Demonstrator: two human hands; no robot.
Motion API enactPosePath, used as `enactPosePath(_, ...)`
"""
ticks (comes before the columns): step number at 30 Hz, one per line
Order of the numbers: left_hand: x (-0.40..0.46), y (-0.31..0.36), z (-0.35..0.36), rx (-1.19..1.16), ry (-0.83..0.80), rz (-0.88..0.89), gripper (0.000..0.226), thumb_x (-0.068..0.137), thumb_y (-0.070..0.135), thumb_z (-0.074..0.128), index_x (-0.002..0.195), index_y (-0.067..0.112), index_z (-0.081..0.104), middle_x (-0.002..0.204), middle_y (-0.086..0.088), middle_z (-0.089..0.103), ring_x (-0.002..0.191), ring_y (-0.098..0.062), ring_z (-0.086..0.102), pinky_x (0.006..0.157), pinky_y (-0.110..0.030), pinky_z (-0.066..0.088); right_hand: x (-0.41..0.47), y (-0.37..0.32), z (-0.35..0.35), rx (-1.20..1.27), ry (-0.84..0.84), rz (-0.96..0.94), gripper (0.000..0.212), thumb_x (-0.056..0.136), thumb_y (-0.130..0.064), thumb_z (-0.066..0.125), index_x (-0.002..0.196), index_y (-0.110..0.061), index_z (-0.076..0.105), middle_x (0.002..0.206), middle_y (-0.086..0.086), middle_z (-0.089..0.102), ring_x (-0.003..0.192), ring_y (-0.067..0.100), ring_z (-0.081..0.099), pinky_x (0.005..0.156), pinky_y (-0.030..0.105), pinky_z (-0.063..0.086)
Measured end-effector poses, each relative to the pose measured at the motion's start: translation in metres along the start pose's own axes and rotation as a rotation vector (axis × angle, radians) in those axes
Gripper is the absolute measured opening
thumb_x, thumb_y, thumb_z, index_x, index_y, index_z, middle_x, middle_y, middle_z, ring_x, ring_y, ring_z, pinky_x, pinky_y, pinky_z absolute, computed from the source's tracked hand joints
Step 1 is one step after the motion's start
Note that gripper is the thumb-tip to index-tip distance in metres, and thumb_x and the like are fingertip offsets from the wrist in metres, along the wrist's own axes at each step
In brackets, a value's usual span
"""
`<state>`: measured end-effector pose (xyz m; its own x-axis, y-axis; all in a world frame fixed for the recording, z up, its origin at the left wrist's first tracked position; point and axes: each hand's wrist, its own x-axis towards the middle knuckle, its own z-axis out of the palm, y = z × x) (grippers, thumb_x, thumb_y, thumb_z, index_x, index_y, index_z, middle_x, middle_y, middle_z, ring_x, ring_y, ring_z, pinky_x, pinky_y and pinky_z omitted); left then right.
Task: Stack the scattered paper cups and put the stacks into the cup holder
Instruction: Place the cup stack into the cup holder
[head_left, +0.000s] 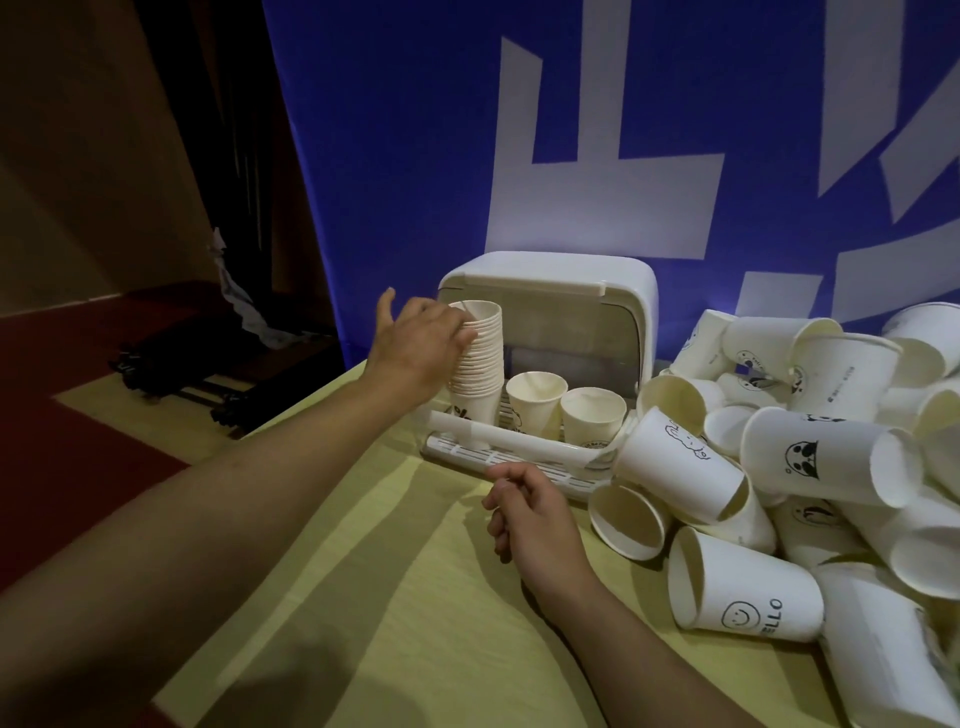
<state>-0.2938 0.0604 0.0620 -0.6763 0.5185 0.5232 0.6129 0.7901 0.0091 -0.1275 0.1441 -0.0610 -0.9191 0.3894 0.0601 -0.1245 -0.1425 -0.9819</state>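
Open tabletop (395, 597): near side, left of the scattered cups (810, 467).
Left hand (415, 345): seemingly grasping the cup stack (480, 364) inside the cup holder (550, 291).
Right hand (530, 514): loosely curled, holding nothing.

Matt white paper cups (810, 457) fill the right of the frame. At centre, the cup holder (550, 291) is smooth, slightly glossy plastic. Yellow cloth covers the table (363, 597); the upper backdrop (415, 130) looks like blue fabric.

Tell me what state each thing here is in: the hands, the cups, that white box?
Left hand: gripping the tall stack near its top.
Right hand: loosely curled above the table, holding nothing.
Tall stack: upright, at the holder's left end.
Holder: lid up, front open.
Two cups: upright in the holder, mouths up.
Loose cups: piled on the table, mostly on their sides.
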Motion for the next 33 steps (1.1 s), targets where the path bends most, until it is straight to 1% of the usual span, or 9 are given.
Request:
enactPosePath(5, 0.009, -0.002, -0.012, 0.002, -0.073, -0.018, 0.034, 0.105, 0.047, 0.042, 0.124, 0.033, 0.067, 0.130, 0.005, 0.063, 0.134, -0.017, 0.042, 0.121, -0.052, 0.002, -0.001, -0.001, -0.001, -0.004, -0.005, 0.000, 0.021, 0.101, -0.008, 0.048, 0.103, -0.018, 0.066, 0.074, -0.003, 0.061, 0.057, 0.009, 0.048, 0.049, 0.025, 0.035)
enactPosePath(13, 0.021, -0.008, -0.027, -0.134, -0.047, -0.052, 0.031, 0.090, 0.050, 0.069, 0.115, 0.033, 0.073, 0.118, 0.007, 0.066, 0.130, -0.017, 0.044, 0.118, -0.047, 0.011, 0.000, 0.000, -0.001, -0.005, -0.003, 0.001, 0.020, 0.101, -0.008, 0.048, 0.101, -0.017, 0.066, 0.073, -0.002, 0.061, 0.056, 0.009, 0.048, 0.048, 0.024, 0.035)
enactPosePath(16, 0.026, -0.010, -0.029, -0.172, -0.056, -0.042, 0.026, 0.090, 0.048, 0.069, 0.112, 0.034, 0.074, 0.118, 0.010, 0.068, 0.129, -0.016, 0.045, 0.117, -0.047, 0.010, -0.001, -0.001, -0.001, -0.009, -0.011, 0.003, 0.020, 0.101, -0.010, 0.048, 0.102, -0.017, 0.066, 0.073, -0.003, 0.061, 0.057, 0.009, 0.049, 0.049, 0.023, 0.036)
enactPosePath(22, 0.026, -0.019, -0.035, -0.201, -0.072, -0.023, 0.012, 0.090, 0.050, 0.068, 0.100, 0.042, 0.070, 0.104, 0.017, 0.066, 0.120, -0.015, 0.050, 0.106, -0.041, 0.022, -0.001, -0.001, -0.002, -0.019, -0.013, 0.005, 0.019, 0.101, -0.011, 0.049, 0.101, -0.019, 0.066, 0.073, -0.004, 0.061, 0.057, 0.008, 0.049, 0.051, 0.024, 0.037)
enactPosePath(26, 0.024, -0.025, -0.042, -0.328, 0.032, -0.015, 0.008, 0.090, 0.049, 0.070, 0.092, 0.043, 0.065, 0.100, 0.020, 0.067, 0.121, -0.017, 0.054, 0.111, -0.043, 0.026, -0.001, -0.001, -0.002, -0.038, -0.015, -0.004, 0.019, 0.102, -0.013, 0.049, 0.101, -0.020, 0.066, 0.074, -0.004, 0.062, 0.058, 0.008, 0.050, 0.052, 0.024, 0.038)
enactPosePath(27, 0.024, -0.024, -0.045, -0.376, 0.079, -0.010, 0.007, 0.090, 0.046, 0.070, 0.091, 0.042, 0.064, 0.098, 0.019, 0.066, 0.119, -0.019, 0.055, 0.113, -0.046, 0.029, -0.001, -0.001, -0.002, -0.044, -0.015, -0.006, 0.019, 0.102, -0.013, 0.049, 0.102, -0.020, 0.066, 0.074, -0.004, 0.062, 0.058, 0.008, 0.050, 0.052, 0.024, 0.038)
enactPosePath(29, 0.023, -0.023, -0.052, -0.435, 0.208, 0.038, 0.008, 0.089, 0.043, 0.073, 0.093, 0.038, 0.067, 0.095, 0.017, 0.064, 0.113, -0.021, 0.057, 0.108, -0.052, 0.037, -0.001, -0.001, -0.002, -0.048, -0.014, -0.006, 0.019, 0.101, -0.012, 0.049, 0.102, -0.020, 0.066, 0.074, -0.004, 0.062, 0.058, 0.008, 0.050, 0.052, 0.024, 0.038)
enactPosePath(31, 0.020, -0.018, -0.054, -0.415, 0.341, 0.165, 0.022, 0.086, 0.049, 0.071, 0.096, 0.029, 0.074, 0.095, 0.013, 0.068, 0.106, -0.021, 0.062, 0.104, -0.054, 0.040, -0.001, -0.001, -0.001, -0.043, -0.016, -0.003, 0.019, 0.102, -0.011, 0.048, 0.103, -0.019, 0.066, 0.074, -0.005, 0.062, 0.058, 0.008, 0.050, 0.052, 0.024, 0.038)
enactPosePath(33, 0.017, -0.009, -0.052, -0.349, 0.408, 0.295, 0.039, 0.084, 0.057, 0.065, 0.095, 0.021, 0.077, 0.096, 0.005, 0.074, 0.102, -0.020, 0.066, 0.103, -0.049, 0.038, -0.001, -0.002, -0.001, -0.034, -0.019, -0.003, 0.019, 0.102, -0.011, 0.048, 0.104, -0.019, 0.065, 0.072, -0.005, 0.062, 0.059, 0.007, 0.050, 0.052, 0.023, 0.039)
